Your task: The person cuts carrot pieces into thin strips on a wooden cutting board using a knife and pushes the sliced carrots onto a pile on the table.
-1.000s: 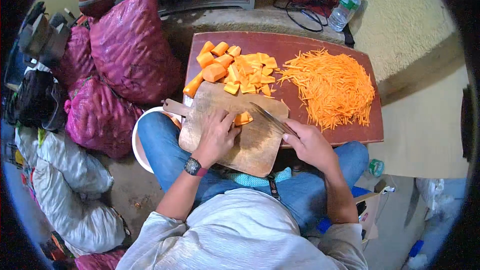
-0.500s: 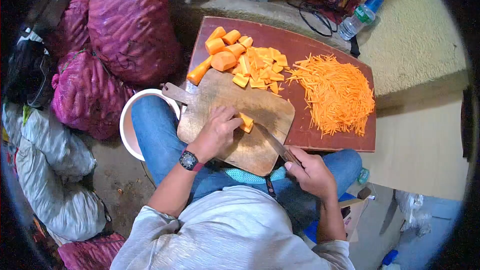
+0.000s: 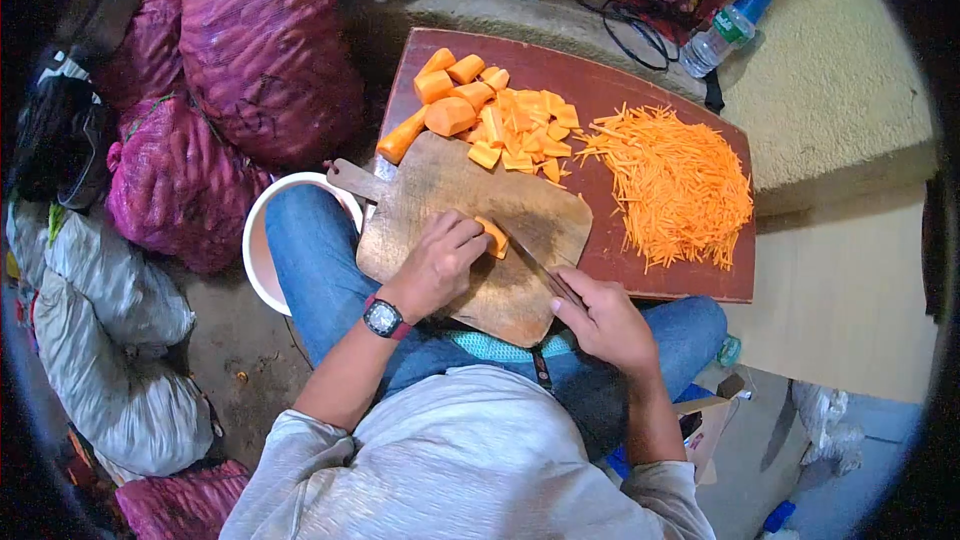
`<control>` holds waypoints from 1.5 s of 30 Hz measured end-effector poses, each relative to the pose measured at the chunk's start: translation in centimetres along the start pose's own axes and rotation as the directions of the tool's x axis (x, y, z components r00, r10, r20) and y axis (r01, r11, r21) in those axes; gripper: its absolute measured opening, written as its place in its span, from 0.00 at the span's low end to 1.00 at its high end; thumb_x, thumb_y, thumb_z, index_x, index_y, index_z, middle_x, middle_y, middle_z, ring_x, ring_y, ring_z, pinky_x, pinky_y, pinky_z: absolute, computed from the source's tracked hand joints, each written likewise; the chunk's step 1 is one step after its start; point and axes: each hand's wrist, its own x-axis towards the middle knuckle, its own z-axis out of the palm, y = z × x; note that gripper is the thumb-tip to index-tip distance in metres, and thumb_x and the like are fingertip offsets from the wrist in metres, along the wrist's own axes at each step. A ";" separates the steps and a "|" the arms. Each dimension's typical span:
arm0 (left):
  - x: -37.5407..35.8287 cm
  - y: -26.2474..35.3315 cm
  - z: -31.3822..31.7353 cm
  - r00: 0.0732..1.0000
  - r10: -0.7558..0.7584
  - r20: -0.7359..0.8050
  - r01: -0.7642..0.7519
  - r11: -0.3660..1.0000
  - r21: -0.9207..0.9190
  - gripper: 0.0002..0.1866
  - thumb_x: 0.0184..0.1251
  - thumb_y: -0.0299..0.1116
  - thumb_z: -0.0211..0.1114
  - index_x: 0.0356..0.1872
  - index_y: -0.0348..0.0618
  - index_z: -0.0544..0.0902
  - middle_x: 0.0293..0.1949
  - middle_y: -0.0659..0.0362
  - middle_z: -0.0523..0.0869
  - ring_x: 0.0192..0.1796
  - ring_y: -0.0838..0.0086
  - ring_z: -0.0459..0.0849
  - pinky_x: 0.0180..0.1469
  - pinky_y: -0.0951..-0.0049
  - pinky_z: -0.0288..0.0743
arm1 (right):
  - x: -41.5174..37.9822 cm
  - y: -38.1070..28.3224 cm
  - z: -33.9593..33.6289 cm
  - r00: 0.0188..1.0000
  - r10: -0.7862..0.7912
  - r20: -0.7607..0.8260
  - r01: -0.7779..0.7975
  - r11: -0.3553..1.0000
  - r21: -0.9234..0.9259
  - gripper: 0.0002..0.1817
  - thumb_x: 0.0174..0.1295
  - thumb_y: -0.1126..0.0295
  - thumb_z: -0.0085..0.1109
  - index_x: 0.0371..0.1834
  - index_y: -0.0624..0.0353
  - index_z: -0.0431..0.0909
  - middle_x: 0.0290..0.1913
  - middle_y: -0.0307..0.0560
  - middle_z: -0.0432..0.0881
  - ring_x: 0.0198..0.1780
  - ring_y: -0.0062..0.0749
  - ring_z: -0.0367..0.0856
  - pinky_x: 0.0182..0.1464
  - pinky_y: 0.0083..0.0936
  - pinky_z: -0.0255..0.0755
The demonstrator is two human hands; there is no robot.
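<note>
On the wooden cutting board (image 3: 440, 175), my left hand (image 3: 447, 258) has its curled fingertips pressed on a small orange carrot piece (image 3: 493, 238). My right hand (image 3: 607, 320) is wrapped round the handle of a knife (image 3: 540, 268), whose blade reaches up and left to the right side of that piece. Behind the board lie thick carrot chunks (image 3: 450, 116) and a heap of flat carrot slices (image 3: 520, 130). A large mound of thin carrot shreds (image 3: 675, 190) sits farther right.
The board overlaps a red-brown table (image 3: 590, 85). A white tub (image 3: 256, 270) stands by my left leg. Pink mesh sacks (image 3: 270, 50) and white sacks (image 3: 120, 370) fill the left side. A plastic bottle (image 3: 715, 43) lies on the ledge behind.
My right hand and the knife have moved slightly up and left, and the blade is closer to the carrot piece. My left hand stays on the piece, its fingers slightly shifted.
</note>
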 end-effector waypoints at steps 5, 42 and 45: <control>-0.2 -0.3 0.3 0.999 0.033 -0.003 -0.032 0.999 0.022 0.22 0.49 0.20 0.67 0.50 0.36 0.88 0.51 0.52 0.85 0.57 0.53 0.82 0.64 0.56 0.78 | -1.3 0.2 -0.1 0.997 0.019 0.069 -0.021 1.000 0.017 0.17 0.77 0.67 0.64 0.63 0.66 0.80 0.45 0.67 0.88 0.50 0.65 0.90 0.52 0.44 0.82; -0.1 1.5 0.3 1.000 0.025 0.016 -0.026 0.997 0.069 0.15 0.58 0.27 0.69 0.45 0.31 0.91 0.50 0.51 0.87 0.57 0.54 0.82 0.64 0.55 0.80 | 2.1 -1.7 3.8 0.995 0.076 0.071 -0.065 0.988 -0.143 0.24 0.78 0.69 0.61 0.72 0.68 0.72 0.50 0.74 0.88 0.52 0.72 0.88 0.50 0.57 0.84; -0.2 1.7 0.3 1.000 0.006 0.025 -0.008 0.997 0.079 0.17 0.58 0.27 0.69 0.48 0.31 0.91 0.49 0.51 0.86 0.58 0.54 0.82 0.64 0.56 0.80 | 1.9 -1.4 3.8 0.999 0.007 0.038 -0.002 0.990 -0.144 0.24 0.77 0.70 0.61 0.72 0.68 0.72 0.50 0.73 0.88 0.52 0.73 0.88 0.51 0.57 0.83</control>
